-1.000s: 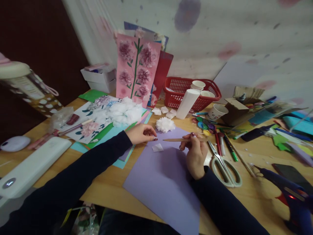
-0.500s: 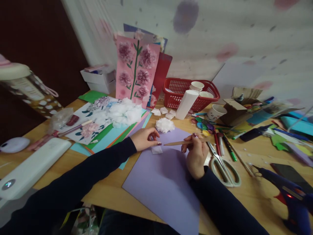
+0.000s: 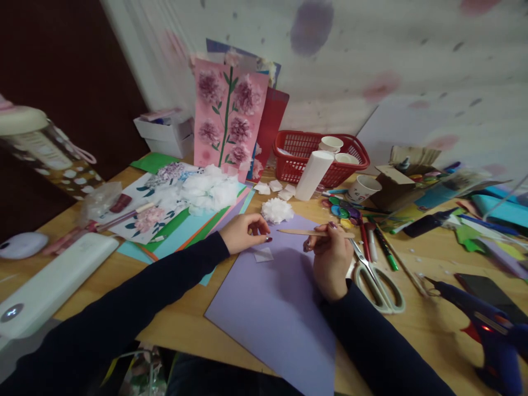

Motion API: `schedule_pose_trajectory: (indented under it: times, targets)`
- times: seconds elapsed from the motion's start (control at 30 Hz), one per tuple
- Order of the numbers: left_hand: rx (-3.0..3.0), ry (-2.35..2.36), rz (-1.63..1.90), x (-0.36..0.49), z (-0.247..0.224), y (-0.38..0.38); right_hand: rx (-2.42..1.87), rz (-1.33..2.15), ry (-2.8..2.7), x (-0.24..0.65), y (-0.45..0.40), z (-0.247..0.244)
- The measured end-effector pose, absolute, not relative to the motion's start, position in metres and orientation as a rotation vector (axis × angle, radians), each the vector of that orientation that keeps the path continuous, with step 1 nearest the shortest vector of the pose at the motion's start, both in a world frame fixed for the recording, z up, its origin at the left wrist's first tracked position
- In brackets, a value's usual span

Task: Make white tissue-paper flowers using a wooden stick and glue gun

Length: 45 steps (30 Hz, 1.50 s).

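My right hand grips a wooden pencil held almost level, its point facing left. My left hand hovers over the left edge of a purple sheet, thumb and fingers apart and nothing between them. Just below its fingertips a small white tissue square lies on the sheet. A ruffled white tissue flower sits at the sheet's far end, beyond both hands. Scissors with pale handles rest right of my right hand.
Behind stand a red basket and a white roll. White tissue squares lie before them. At right are a glue gun, markers and a paper cup. Flower pictures and fluffy white tissue cover the left side.
The pencil's tip has risen and tilted up a little. My left fingertips have lifted slightly off the tissue square, which now shows whole on the purple sheet.
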State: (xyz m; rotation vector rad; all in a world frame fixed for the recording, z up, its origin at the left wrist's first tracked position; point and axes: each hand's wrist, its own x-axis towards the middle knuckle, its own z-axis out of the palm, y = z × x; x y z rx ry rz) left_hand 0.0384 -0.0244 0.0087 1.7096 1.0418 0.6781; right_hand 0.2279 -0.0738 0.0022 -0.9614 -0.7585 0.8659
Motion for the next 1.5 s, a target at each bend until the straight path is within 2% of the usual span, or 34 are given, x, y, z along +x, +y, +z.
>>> schedule_pose_trajectory:
  times: [0.27, 0.47, 0.73, 1.0, 1.2, 1.33, 1.5]
  targets:
    - [1.347, 0.884, 0.492, 0.071, 0.021, -0.053, -0.813, 0.98, -0.793, 0.217, -0.083, 0.015]
    - [1.072, 0.852, 0.633, 0.084, 0.021, -0.061, -0.795, 0.946, -0.883, 0.218, -0.087, 0.01]
    - [1.108, 0.934, 0.798, 0.065, 0.028, -0.049, -0.795, 0.883, -0.703, 0.234, -0.071, 0.011]
    - [1.154, 0.88, 0.901, 0.046, 0.036, -0.031, -0.734, 1.179, -0.216, 0.255, -0.06, 0.021]
    - [1.359, 0.962, 1.05, 0.034, 0.038, -0.022, -0.759, 1.263, -0.183, 0.258, -0.061, 0.022]
    - [1.439, 0.84, 1.223, 0.036, 0.041, -0.023, -0.775, 1.245, -0.186, 0.258, -0.062, 0.024]
    - [0.88, 0.572, 1.151, 0.045, 0.047, -0.032, -0.741, 1.312, -0.254, 0.253, -0.064, 0.028]
